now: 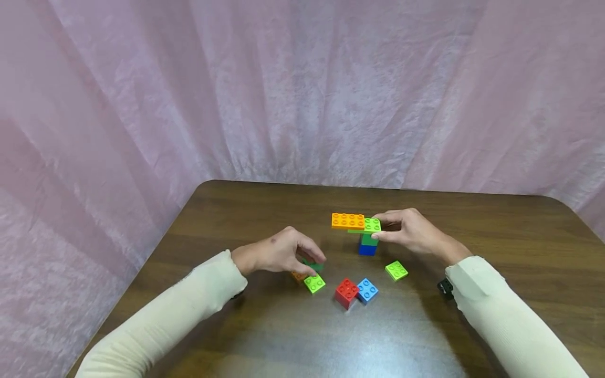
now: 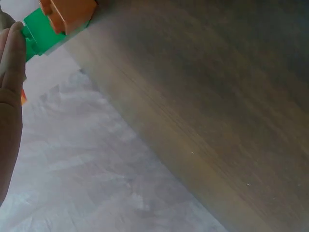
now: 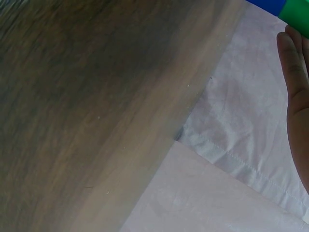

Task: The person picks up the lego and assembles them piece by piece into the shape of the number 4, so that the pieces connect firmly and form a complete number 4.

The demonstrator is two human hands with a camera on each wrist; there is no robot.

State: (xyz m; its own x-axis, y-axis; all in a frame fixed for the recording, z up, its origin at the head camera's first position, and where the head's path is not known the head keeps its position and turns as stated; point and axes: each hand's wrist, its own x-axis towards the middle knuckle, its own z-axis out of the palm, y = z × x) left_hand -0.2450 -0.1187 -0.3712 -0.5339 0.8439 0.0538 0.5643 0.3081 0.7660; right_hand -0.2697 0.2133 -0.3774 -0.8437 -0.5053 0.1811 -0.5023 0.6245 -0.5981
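Note:
My right hand (image 1: 410,232) pinches the right end of a stack of toy building bricks, thumb in front and fingers behind. An orange brick (image 1: 347,220) lies on top and overhangs to the left. Under it come a lime brick (image 1: 373,224), a green brick (image 1: 369,240) and a dark blue brick (image 1: 367,249). My left hand (image 1: 288,251) arches over another green brick (image 1: 315,265), with thumb and fingers apart. Its fingertips are close to that green brick (image 2: 42,31) in the left wrist view; firm contact is unclear. An orange-brown brick (image 2: 75,17) stands beside it.
A small lime brick (image 1: 314,283) lies by the left thumb. Nearer the front sit a red brick (image 1: 347,292) and a light blue brick (image 1: 367,291), side by side. Another lime brick (image 1: 396,271) is below the right hand. Pink curtain (image 1: 302,94) hangs behind the wooden table (image 1: 246,205).

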